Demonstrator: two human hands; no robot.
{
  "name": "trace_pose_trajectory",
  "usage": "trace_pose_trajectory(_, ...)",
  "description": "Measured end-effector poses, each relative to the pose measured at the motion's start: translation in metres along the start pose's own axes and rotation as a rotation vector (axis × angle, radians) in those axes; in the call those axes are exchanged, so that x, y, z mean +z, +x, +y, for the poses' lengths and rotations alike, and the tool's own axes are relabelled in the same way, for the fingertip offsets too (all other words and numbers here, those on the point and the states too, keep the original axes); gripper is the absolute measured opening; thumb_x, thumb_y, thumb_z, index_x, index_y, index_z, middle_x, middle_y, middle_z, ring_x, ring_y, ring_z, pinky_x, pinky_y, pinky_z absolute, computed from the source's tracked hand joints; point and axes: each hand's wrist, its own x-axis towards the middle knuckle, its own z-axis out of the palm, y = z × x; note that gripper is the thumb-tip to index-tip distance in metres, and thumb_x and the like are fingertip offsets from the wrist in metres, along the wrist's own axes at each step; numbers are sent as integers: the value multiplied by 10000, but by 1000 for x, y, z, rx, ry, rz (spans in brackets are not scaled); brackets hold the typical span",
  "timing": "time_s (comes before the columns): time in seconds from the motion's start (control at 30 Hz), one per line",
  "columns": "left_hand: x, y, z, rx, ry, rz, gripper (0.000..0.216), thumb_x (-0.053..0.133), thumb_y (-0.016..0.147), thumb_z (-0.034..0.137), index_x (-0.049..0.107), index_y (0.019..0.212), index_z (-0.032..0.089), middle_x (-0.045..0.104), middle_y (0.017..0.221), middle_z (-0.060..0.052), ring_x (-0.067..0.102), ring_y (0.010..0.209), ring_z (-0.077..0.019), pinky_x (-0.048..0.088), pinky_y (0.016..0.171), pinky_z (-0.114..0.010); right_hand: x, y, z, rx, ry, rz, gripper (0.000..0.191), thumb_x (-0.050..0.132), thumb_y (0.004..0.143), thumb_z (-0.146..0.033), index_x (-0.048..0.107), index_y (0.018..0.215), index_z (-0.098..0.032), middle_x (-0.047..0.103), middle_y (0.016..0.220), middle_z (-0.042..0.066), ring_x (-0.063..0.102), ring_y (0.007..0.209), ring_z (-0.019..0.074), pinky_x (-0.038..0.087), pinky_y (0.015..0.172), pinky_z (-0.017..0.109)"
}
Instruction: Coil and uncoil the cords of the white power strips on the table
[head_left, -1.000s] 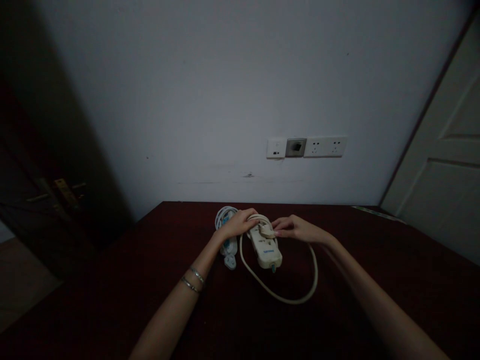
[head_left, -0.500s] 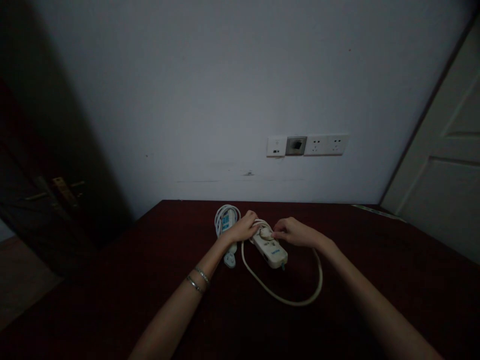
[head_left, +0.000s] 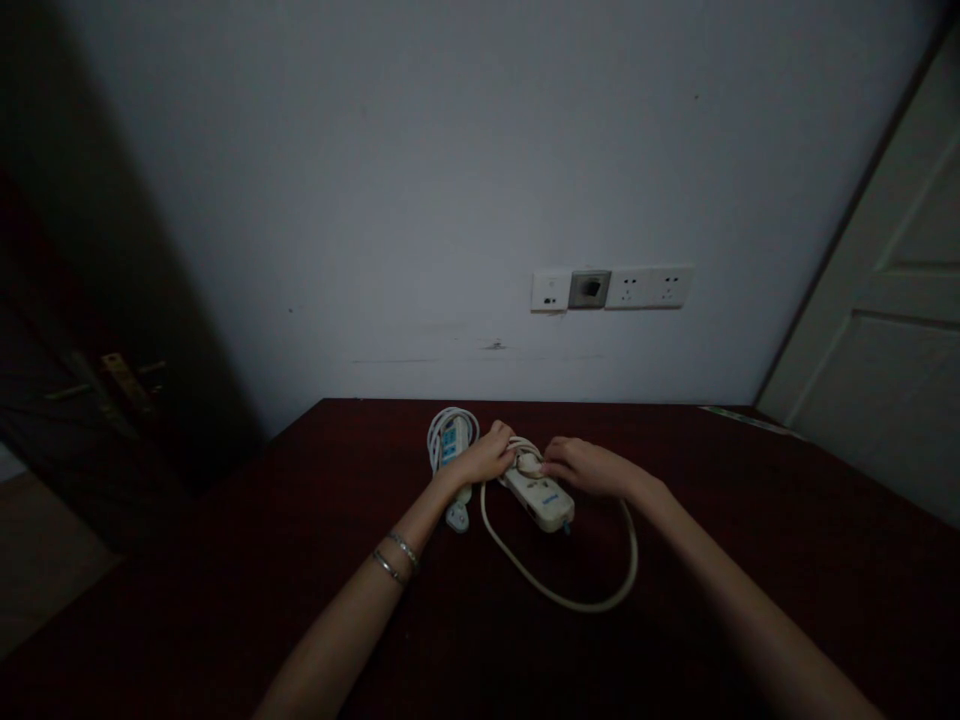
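Exposure: low; v. dim overall; light source can't be told. Wall (head_left: 420, 200): softly & evenly lit, cool grey, darkened twd. top corners. LH door (head_left: 67, 330): sunk in deep shadow, w/ dk band alongside, blurred into wall; brass lockplate (head_left: 122, 378) faintly picked out. Tabletop (head_left: 420, 650): dk red at far edge, near-blk in foregrnd. Bracelets (head_left: 403, 549): small, dull glints caught. Power strip (head_left: 541, 493): pale against dk surface, lettering softened. RH door (head_left: 892, 350): slanted by wide-angle distortion; frame corners vignetted.
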Motion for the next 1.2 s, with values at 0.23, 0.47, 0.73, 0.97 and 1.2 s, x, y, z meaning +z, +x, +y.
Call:
trace_pose_trajectory(0.23,1,0,-2,17,-14,4,108,361,857,216,431,923,167,408,976,-55,463,893,-161,400,870,-333,6,3,-8,44,-29,5,391,364,915,-376,657,910,-117,632,933,148,606,860,212,410,768,276)
trace_pose_trajectory(0.47,-1,2,-6,19,-23,3,78,416,800,187,441,874,179,426,942,-38,450,892,-159,396,861,-309,10,6,-15,118,-122,-31,367,380,908,-359,641,912,-102,636,956,176,615,901,246,405,763,280)
trace_pose_trajectory(0.73,-6,3,-4,-48,52,-43,177,515,704,192,477,875,164,469,931,-45,485,870,-173,419,792,-286,11,6,-16,109,-134,14,384,358,911,-370,636,892,-106,618,965,164,615,871,228,405,754,277)
trace_pose_trajectory(0.97,-14,3,1,-202,139,-62,90,541,666,244,548,678,156,540,653,-22,528,661,-165,391,601,-249,12,6,-21,126,-177,8,392,349,914,-384,631,929,-111,600,973,158,617,881,243,416,757,298)
trace_pose_trajectory(1.2,-16,2,6,-161,207,-55,138,508,711,255,577,754,143,613,738,-49,552,678,-165,391,600,-246,16,5,-25,146,-239,18,411,319,926,-396,606,1015,-116,576,1008,153,630,858,251,442,725,311)
